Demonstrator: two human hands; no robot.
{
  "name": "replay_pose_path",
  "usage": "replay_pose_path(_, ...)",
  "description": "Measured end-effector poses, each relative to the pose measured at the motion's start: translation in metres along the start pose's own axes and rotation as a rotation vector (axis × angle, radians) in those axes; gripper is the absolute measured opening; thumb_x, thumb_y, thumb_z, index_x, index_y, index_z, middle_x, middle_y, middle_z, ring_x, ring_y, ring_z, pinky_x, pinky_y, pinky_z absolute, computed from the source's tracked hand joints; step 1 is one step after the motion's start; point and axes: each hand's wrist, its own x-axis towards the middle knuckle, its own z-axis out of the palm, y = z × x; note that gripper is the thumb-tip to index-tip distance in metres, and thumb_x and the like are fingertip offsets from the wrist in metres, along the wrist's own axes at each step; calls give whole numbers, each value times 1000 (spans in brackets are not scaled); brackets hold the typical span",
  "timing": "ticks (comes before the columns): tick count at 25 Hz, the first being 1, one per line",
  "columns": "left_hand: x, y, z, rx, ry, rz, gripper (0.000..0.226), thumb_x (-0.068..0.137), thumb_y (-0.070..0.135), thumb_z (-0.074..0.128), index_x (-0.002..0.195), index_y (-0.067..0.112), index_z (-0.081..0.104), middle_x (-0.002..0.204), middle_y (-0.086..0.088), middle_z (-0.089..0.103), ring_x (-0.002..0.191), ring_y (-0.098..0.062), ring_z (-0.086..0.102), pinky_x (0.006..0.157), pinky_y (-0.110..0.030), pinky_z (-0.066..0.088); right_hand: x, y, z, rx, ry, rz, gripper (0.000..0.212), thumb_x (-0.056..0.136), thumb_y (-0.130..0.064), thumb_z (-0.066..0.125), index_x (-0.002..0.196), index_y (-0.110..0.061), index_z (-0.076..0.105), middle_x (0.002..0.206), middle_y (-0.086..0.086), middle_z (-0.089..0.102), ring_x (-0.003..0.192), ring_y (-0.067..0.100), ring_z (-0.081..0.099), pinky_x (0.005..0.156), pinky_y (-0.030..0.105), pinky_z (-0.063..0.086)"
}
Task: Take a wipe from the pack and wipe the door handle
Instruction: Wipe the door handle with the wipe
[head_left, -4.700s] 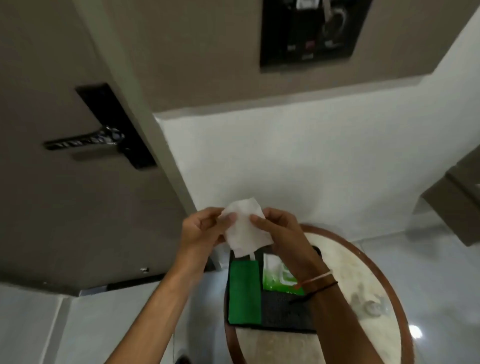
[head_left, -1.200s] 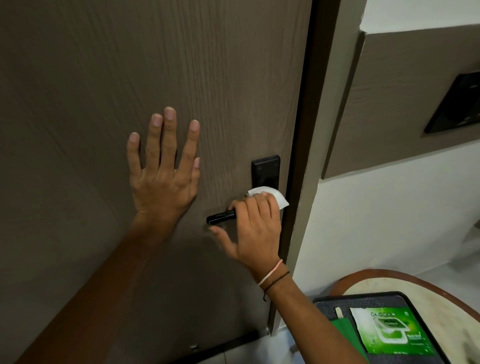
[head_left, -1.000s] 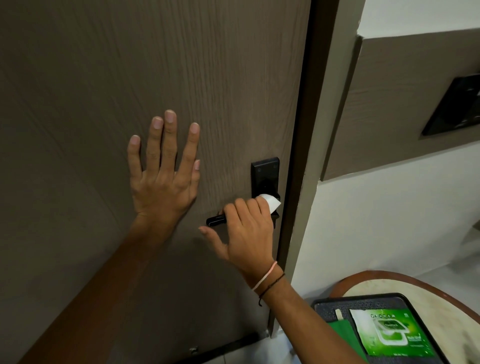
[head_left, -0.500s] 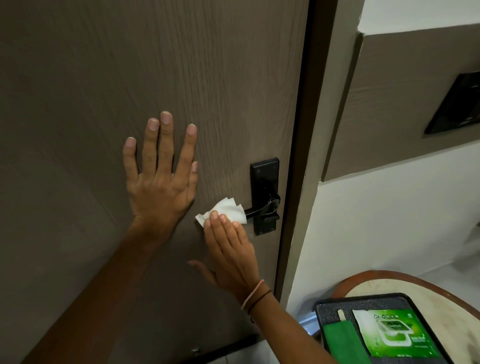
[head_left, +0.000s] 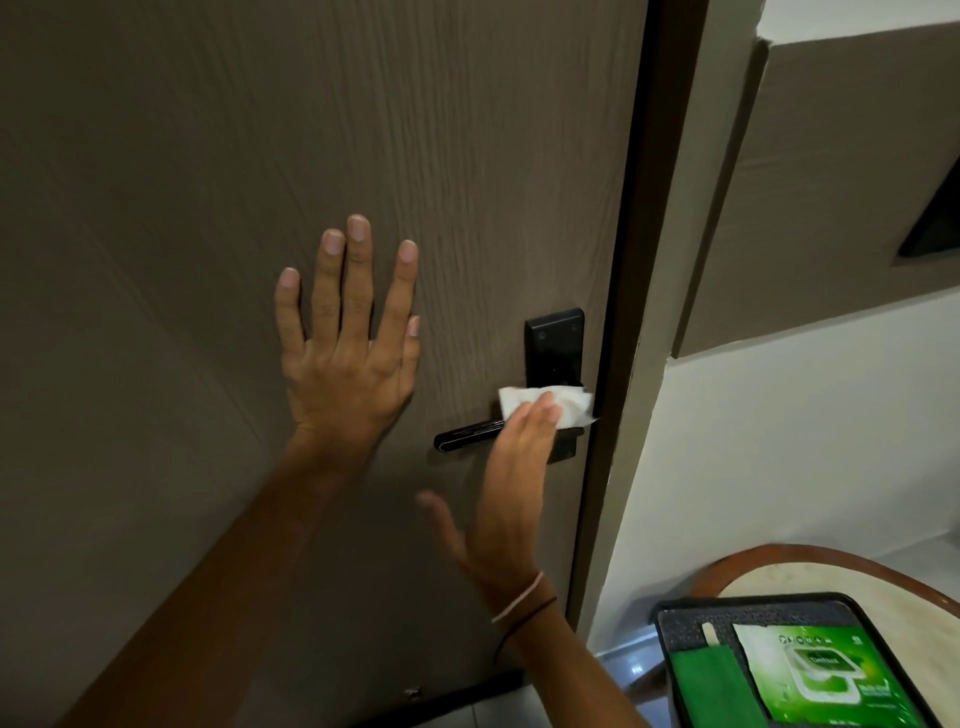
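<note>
A black lever door handle (head_left: 467, 432) juts left from its black backplate (head_left: 554, 343) on the brown door. My right hand (head_left: 511, 483) presses a white wipe (head_left: 558, 403) with flat fingers against the handle's base, where it meets the plate; the thumb is spread out low. My left hand (head_left: 348, 343) lies flat on the door, fingers spread, left of the handle and holding nothing. The green wipe pack (head_left: 826, 675) lies in a black tray at the lower right.
The black tray (head_left: 675, 618) also holds a green cloth (head_left: 711, 686) and rests on a round table with a wooden rim (head_left: 810, 553). The dark door frame (head_left: 639, 312) and a white wall (head_left: 805, 415) stand right of the handle.
My right hand has slid the wipe rightwards along the lever, from its free end to its base at the plate. The left hand stays flat on the door.
</note>
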Motion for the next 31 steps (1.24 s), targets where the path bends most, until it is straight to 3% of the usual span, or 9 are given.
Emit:
replay_pose_path(8, 2, -1, -3, -21, -22, 25, 69, 112, 37, 42, 168, 23, 3, 166, -16, 22, 160, -22, -13, 131, -49, -5, 27, 34, -16, -80, 71, -107, 86, 95, -73, 40, 147, -4, 38, 156, 13, 37, 158, 23, 17, 131, 42, 5)
replay_pose_path(12, 3, -1, -4, -17, -26, 22, 70, 113, 37, 43, 167, 23, 1, 164, -17, 24, 160, -22, -15, 131, -48, -5, 15, 14, -3, -98, 5, -366, 62, 91, -24, 72, 144, -9, 44, 147, 7, 48, 144, 24, 40, 131, 35, 8)
replay_pose_path(15, 3, -1, -5, -7, -29, 28, 70, 113, 37, 42, 167, 23, 1, 164, -17, 25, 160, -24, -13, 131, -48, -5, 22, 9, -3, -12, 59, -538, 41, 96, -9, 71, 136, -5, 60, 140, 11, 65, 138, 24, 54, 126, 34, 27)
replay_pose_path(17, 3, -2, -4, 17, -20, 48, 68, 113, 37, 42, 167, 22, 4, 163, -19, 32, 161, -29, 6, 131, -48, -4, 25, 9, -7, 25, -8, -684, 31, 102, -8, 63, 132, -2, 65, 140, 14, 65, 138, 24, 55, 124, 35, 34)
replay_pose_path(19, 2, -2, -5, 21, -14, 60, 67, 112, 36, 44, 167, 21, 10, 162, -20, 39, 155, -33, 22, 131, -49, -3, 27, 19, -21, -21, -144, -776, 33, 107, -7, 53, 139, -3, 59, 149, 13, 56, 144, 22, 47, 128, 33, 26)
replay_pose_path(21, 3, -1, -7, 30, -7, 41, 66, 112, 36, 46, 167, 21, 14, 162, -20, 38, 160, -30, 11, 131, -49, -2, 28, 40, -36, -174, -185, -842, 43, 106, -6, 53, 148, -5, 45, 157, 13, 45, 149, 25, 39, 129, 36, 21)
replay_pose_path(25, 6, 2, -9, 23, -20, 10, 66, 111, 36, 50, 167, 23, 18, 165, -16, 31, 161, -23, -8, 131, -48, 0, 10, 67, -57, -235, -132, -533, 63, 102, -8, 62, 155, -5, 28, 164, 13, 28, 158, 24, 20, 128, 46, 22)
replay_pose_path(29, 6, 3, -16, -13, -47, 12, 62, 110, 32, 52, 164, 22, 24, 161, -19, 44, 160, -31, 18, 131, -49, 4, -11, 17, -44, 114, -51, 86, 79, 92, 15, 62, 157, -9, 25, 167, 9, 23, 159, 18, 16, 128, 37, 22)
replay_pose_path(31, 10, 10, -27, -37, -112, -7, 57, 112, 29, 49, 164, 19, 28, 161, -22, 44, 152, -36, 35, 129, -54, 16, -15, -25, -41, 363, -86, 223, 50, 110, -21, 46, 156, -11, 30, 166, 8, 26, 157, 12, 21, 128, 26, 22)
